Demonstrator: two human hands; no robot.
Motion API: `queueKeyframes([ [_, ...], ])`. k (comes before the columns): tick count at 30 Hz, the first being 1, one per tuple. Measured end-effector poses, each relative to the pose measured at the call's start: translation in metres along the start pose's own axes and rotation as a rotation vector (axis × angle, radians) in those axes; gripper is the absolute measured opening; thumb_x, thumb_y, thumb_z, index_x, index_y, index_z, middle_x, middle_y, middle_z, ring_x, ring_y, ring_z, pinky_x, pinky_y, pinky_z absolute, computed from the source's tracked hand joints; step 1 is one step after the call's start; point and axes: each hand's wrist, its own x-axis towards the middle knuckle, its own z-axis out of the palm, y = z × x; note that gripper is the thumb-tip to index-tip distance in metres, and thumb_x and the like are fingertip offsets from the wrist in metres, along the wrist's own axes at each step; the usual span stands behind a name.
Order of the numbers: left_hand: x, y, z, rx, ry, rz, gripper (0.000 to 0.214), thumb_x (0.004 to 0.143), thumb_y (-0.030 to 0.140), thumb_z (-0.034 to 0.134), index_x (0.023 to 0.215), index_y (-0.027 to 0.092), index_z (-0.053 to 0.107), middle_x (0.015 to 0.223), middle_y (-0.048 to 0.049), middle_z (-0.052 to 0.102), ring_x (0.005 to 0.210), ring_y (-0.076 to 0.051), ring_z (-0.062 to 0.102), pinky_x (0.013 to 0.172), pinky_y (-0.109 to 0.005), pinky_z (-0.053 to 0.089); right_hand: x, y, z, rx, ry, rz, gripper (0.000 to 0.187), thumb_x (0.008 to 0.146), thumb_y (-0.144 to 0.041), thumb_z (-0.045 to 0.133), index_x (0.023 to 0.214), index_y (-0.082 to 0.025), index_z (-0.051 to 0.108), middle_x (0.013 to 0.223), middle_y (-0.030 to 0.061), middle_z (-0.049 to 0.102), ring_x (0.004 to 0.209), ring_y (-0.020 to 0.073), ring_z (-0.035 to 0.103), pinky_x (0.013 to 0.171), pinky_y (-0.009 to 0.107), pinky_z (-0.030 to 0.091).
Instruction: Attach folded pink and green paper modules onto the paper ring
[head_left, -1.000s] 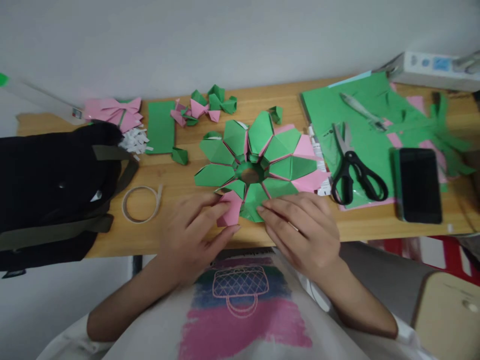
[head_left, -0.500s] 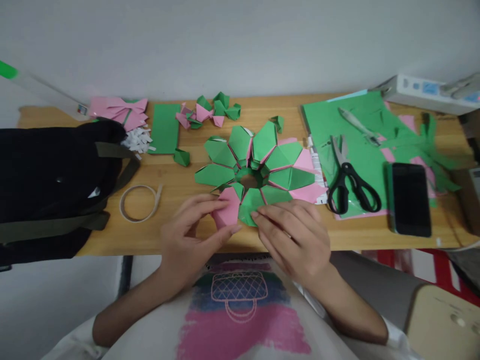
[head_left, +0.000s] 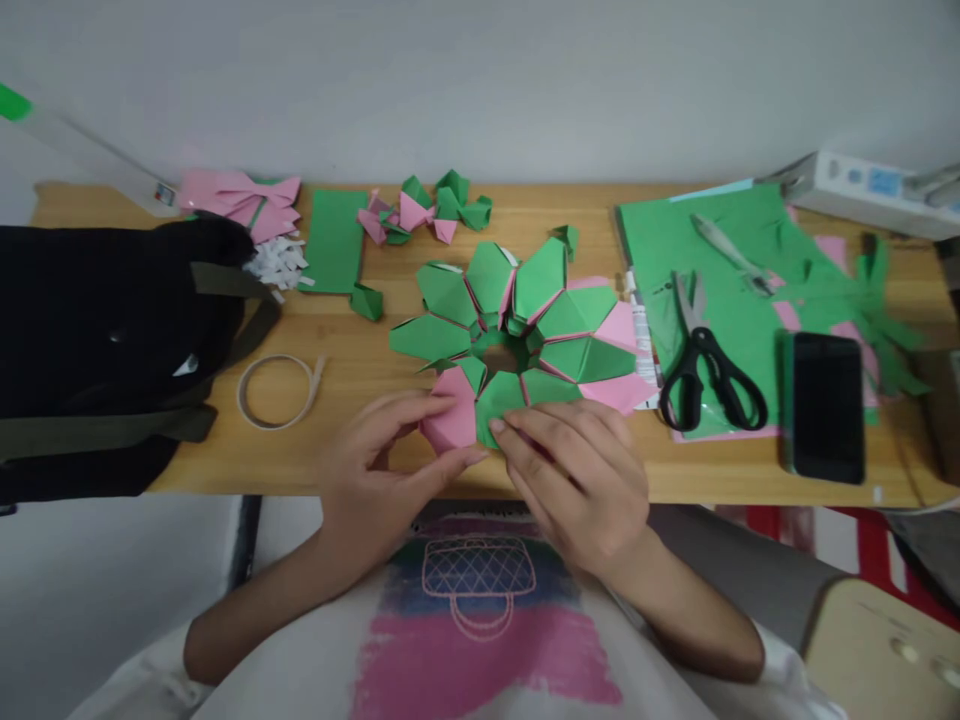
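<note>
Now, along the wooden table (head_left: pixel 720 475), a black bag (head_left: pixel 112 340) fills the left end, while the green-and-pink folded-paper ring (head_left: pixel 544 285) sits mid-table. At its near side, the left hand (head_left: pixel 375 470) pinches a pink petal (head_left: pixel 454 420) between thumb and fingers; the right hand (head_left: pixel 581 480) bunches its fingertips narrowly on the neighbouring green petal (head_left: pixel 499 400), gripping or not, I can't tell. Far left of the ring, a small folded green piece (head_left: pixel 366 301)!

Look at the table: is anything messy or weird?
The white scraps lie in a loose heap beside the black bag, like a small spill. The scissors lie open, not shut, on green paper. The paper ring shows no clear tear.
</note>
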Motion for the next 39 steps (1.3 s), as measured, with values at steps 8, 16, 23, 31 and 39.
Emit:
queueKeyframes([
  [8,-0.0017,-0.0016,-0.0011,0.126,0.013,0.088,0.029,0.068,0.031,0.086,0.094,0.024,0.075,0.089,-0.0021,0.075,0.083,-0.018,0.069,0.071,-0.029,0.058,0.0016,-0.0015,0.0022,-0.015,0.008,0.001,0.011,0.090,-0.013,0.061,0.094,-0.013,0.071,0.090,0.0065,0.076,0.086,0.0178,0.065,0.078,0.034,0.047],
  [16,-0.0001,-0.0018,-0.0044,0.184,-0.047,0.126,0.031,0.071,0.032,0.085,0.099,0.031,0.073,0.095,0.0012,0.076,0.088,-0.017,0.070,0.077,-0.028,0.057,0.0010,-0.0005,0.0020,0.001,0.019,0.004,0.011,0.090,-0.012,0.061,0.092,-0.013,0.071,0.089,0.0068,0.075,0.085,0.0172,0.064,0.078,0.034,0.048],
  [23,0.0012,0.0000,-0.0038,0.193,-0.043,0.120,0.028,0.069,0.031,0.085,0.095,0.028,0.075,0.093,-0.0004,0.077,0.086,-0.019,0.071,0.075,-0.031,0.058,0.0012,-0.0003,0.0026,-0.012,0.017,0.000,0.012,0.090,-0.012,0.059,0.092,-0.013,0.071,0.088,0.0066,0.075,0.084,0.0172,0.064,0.077,0.034,0.048],
  [31,0.0030,0.0054,-0.0038,0.152,-0.051,0.107,0.027,0.068,0.027,0.086,0.093,0.028,0.075,0.091,0.0010,0.076,0.084,-0.018,0.070,0.076,-0.029,0.058,0.0014,-0.0004,0.0024,-0.022,0.024,0.000,0.013,0.091,-0.012,0.058,0.092,-0.014,0.071,0.089,0.0057,0.076,0.083,0.0173,0.063,0.076,0.034,0.047],
  [39,0.0017,0.0032,-0.0029,-0.018,-0.097,-0.071,0.026,0.071,0.022,0.082,0.095,0.029,0.075,0.095,-0.0010,0.075,0.091,-0.019,0.069,0.078,-0.032,0.057,-0.0005,0.0005,0.0027,-0.019,0.012,0.003,0.010,0.089,-0.013,0.062,0.094,-0.013,0.071,0.090,0.0057,0.076,0.083,0.0176,0.065,0.074,0.035,0.048],
])
